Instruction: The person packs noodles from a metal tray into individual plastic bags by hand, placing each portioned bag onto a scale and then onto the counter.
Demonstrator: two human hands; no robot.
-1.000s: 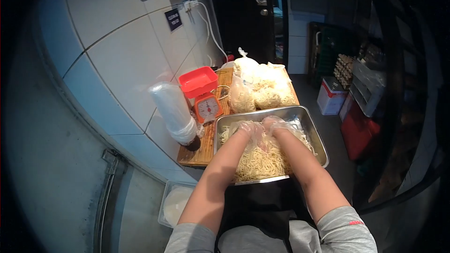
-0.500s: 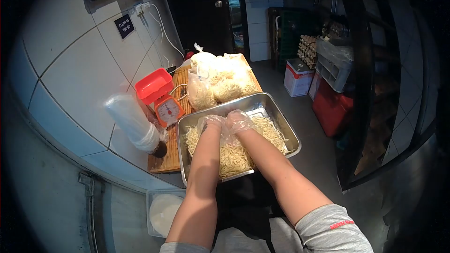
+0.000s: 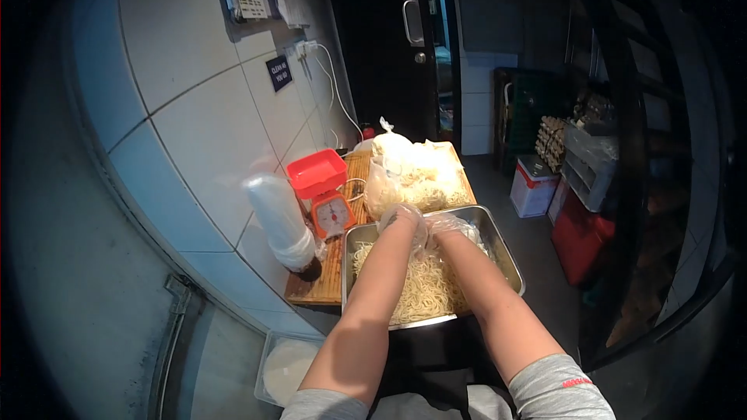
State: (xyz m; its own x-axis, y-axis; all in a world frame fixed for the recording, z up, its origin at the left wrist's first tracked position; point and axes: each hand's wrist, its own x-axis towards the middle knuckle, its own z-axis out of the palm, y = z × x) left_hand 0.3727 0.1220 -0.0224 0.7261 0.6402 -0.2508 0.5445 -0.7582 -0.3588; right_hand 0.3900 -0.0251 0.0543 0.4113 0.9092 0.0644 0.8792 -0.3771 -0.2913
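A deep metal tray holds a heap of pale noodles. My left hand, in a clear plastic glove, is at the far side of the tray over the noodles. Close beside it is my right hand, gloved too, touching or nearly touching the left. The forearms and crumpled plastic hide the fingers of both hands, so what they hold is unclear. Just beyond the tray stand plastic bags of noodles.
Left of the tray, the wooden table bears an orange scale with a red pan and a roll of plastic bags. A lidded tub sits lower left. Boxes and a red container stand on the right.
The camera view has swung about. My left hand has risen toward the tray's far rim, and both hands have shifted within the far part of the tray.
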